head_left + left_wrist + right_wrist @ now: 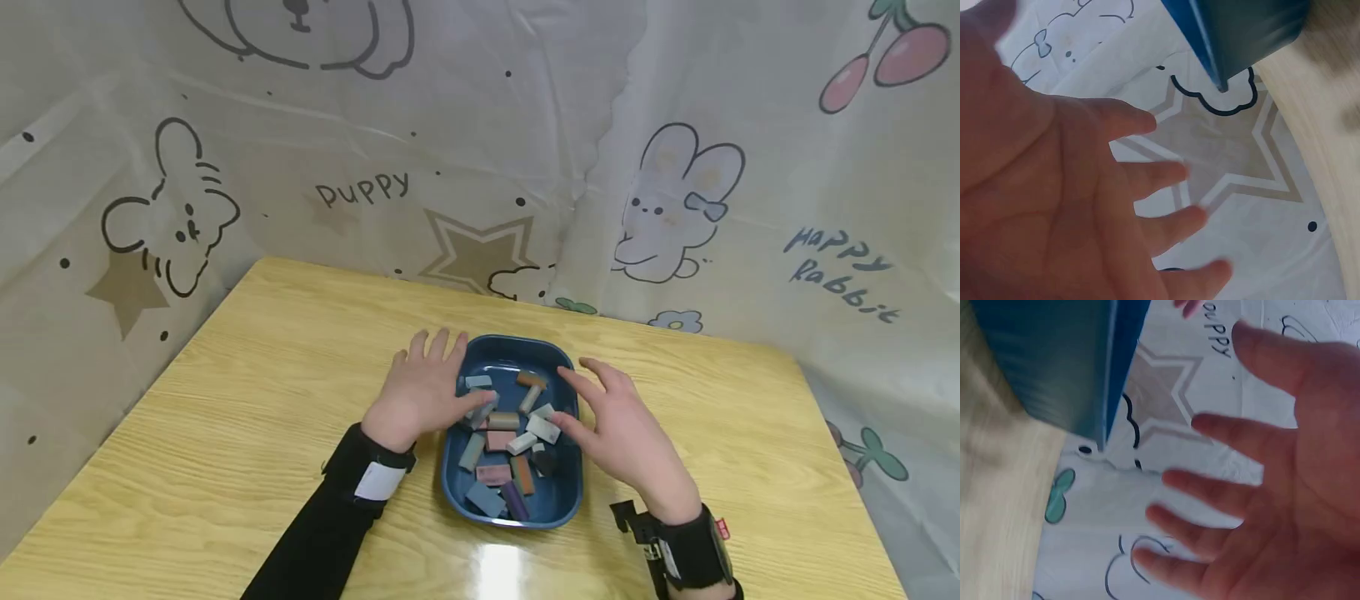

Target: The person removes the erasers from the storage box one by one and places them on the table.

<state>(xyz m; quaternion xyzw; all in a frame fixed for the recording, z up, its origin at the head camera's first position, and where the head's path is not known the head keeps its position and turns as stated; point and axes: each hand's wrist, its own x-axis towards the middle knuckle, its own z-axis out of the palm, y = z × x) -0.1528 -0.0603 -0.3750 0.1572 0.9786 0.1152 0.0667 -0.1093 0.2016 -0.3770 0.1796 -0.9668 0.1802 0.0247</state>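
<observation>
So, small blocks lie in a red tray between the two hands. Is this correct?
Not the colour: the head view shows a blue tray. The small blocks do lie in it, between the left hand and the right hand.

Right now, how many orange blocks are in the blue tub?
2: one orange block toward the far end of the blue tub, another orange block nearer, beside the purple block. Others may be hidden.

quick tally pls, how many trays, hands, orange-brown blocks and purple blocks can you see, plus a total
blue tray: 1
hands: 2, the left hand and the right hand
orange-brown blocks: 2
purple block: 1
total: 6
</observation>
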